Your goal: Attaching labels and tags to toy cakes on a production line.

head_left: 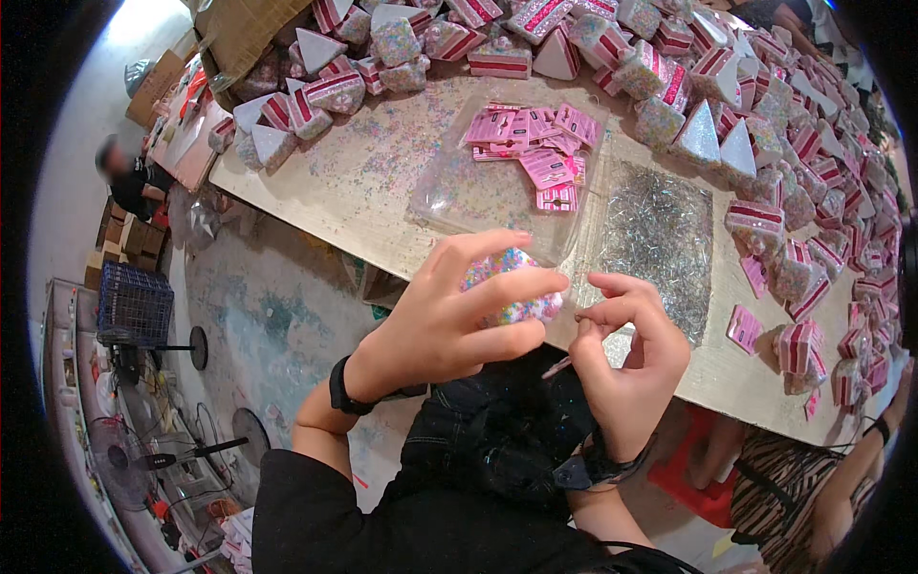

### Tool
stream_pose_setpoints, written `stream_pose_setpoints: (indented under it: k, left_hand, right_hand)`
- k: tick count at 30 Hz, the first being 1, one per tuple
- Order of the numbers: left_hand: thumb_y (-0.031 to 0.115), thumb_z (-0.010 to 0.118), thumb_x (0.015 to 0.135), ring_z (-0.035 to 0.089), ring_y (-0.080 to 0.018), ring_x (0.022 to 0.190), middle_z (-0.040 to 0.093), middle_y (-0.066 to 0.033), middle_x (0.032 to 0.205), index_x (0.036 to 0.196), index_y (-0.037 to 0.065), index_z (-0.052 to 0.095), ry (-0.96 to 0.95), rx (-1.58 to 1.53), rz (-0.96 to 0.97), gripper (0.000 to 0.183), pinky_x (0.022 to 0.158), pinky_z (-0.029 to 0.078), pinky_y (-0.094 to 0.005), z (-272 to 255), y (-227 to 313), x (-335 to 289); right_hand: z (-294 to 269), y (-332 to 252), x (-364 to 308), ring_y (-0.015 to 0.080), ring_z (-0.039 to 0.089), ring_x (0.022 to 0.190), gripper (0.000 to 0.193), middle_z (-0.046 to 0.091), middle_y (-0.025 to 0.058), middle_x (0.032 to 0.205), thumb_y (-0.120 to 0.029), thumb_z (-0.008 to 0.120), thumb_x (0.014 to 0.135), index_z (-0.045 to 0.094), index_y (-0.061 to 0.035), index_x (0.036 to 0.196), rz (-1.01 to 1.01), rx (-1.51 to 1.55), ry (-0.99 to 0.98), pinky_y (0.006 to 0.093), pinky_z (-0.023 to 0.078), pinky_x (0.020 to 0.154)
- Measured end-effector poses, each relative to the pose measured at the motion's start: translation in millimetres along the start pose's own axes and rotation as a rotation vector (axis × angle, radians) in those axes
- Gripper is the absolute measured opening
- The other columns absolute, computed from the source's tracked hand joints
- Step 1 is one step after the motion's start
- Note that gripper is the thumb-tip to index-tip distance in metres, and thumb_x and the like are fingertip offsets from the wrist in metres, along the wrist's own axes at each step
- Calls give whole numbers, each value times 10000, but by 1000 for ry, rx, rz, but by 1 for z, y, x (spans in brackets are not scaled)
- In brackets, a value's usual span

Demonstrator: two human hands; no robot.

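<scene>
My left hand (426, 311) is wrapped round a toy cake slice (507, 277) whose surface is covered in pastel sprinkles. Close beside it, my right hand (636, 349) pinches thumb and forefinger together; whatever lies between the fingertips is too small to name. A thin pale strip (556, 367) shows just below that pinch. Beyond my hands, pink printed cards (547, 167) lie in a loose heap on a clear plastic bag (442, 196). Short silver tinsel strands (660, 244) fill a rectangular patch on the table, beyond my right hand.
Many finished cake slices (698, 134) are heaped along the far and right sides of the table (325, 206). A cardboard box (244, 38) stands at the far left. Another person's arm (846, 488) is at the lower right. Fans (124, 464) and a blue crate (136, 304) stand left.
</scene>
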State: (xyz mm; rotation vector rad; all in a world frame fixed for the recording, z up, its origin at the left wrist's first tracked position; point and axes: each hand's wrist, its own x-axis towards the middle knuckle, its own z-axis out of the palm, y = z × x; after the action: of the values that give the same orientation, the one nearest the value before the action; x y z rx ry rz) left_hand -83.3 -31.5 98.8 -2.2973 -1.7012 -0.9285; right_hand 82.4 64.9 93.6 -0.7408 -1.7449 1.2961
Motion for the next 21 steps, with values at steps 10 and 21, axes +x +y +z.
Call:
stream_pose_setpoints:
  k: [10,21]
  left_hand:
    - [97,656,723,492,-363,1140,586,-15,1226,883,157,518,90,-109,-15,220,860,442,-448,2,-4,-6]
    - [70,691,738,482,-401,1163,592,-44,1214,908,188,461,18,-123,4,309,932,429,-494,-3,2,-4]
  right_hand:
    - [-4,-5,1,225,650,881,90,617,112,700,68,611,635,599,20,709,31,63,-35,285,468,719]
    - [-8,0,2,134,604,751,94,669,166,905,58,624,655,608,36,746,58,174,-137,253,458,702]
